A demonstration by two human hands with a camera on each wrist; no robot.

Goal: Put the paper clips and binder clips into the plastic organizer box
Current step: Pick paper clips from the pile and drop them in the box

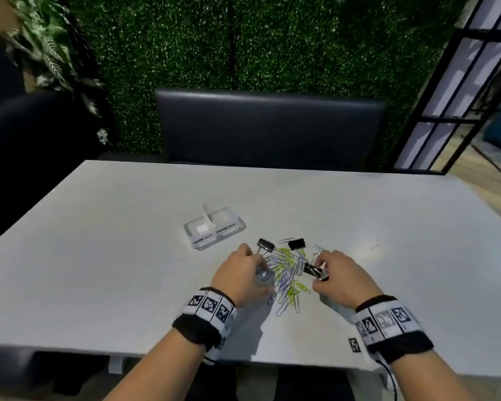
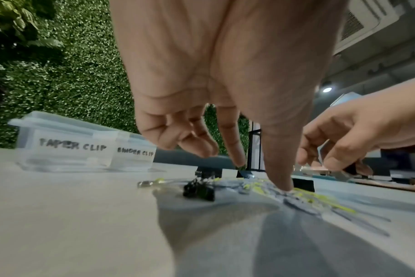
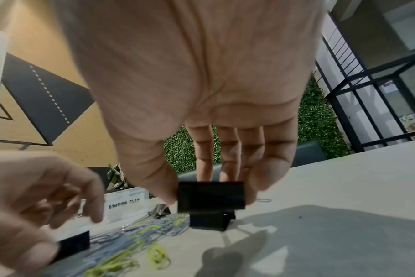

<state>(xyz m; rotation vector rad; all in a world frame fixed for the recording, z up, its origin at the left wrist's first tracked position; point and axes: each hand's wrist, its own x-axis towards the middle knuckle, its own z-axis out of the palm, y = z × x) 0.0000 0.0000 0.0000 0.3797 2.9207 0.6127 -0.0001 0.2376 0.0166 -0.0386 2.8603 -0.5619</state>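
A clear plastic organizer box (image 1: 214, 230) with two compartments labelled PAPER CLIP and BINDER CLIP (image 2: 83, 146) stands open on the white table (image 1: 128, 256). To its right lies a pile of yellow and pale blue paper clips (image 1: 287, 274). Two black binder clips (image 1: 265, 245) (image 1: 297, 243) lie at the pile's far edge. My right hand (image 1: 320, 269) pinches a third black binder clip (image 3: 211, 195) between thumb and fingers, just above the table. My left hand (image 1: 256, 264) hovers over the pile's left side. Its thumb (image 2: 281, 180) touches the paper clips, its fingers loosely curled, holding nothing. A small black binder clip (image 2: 199, 191) lies under its palm.
A dark upholstered bench (image 1: 269, 128) stands behind the table, against a green hedge wall (image 1: 243, 39). A black-framed glass partition (image 1: 460, 96) rises at the right. A small square marker (image 1: 354, 345) is stuck near the table's front edge.
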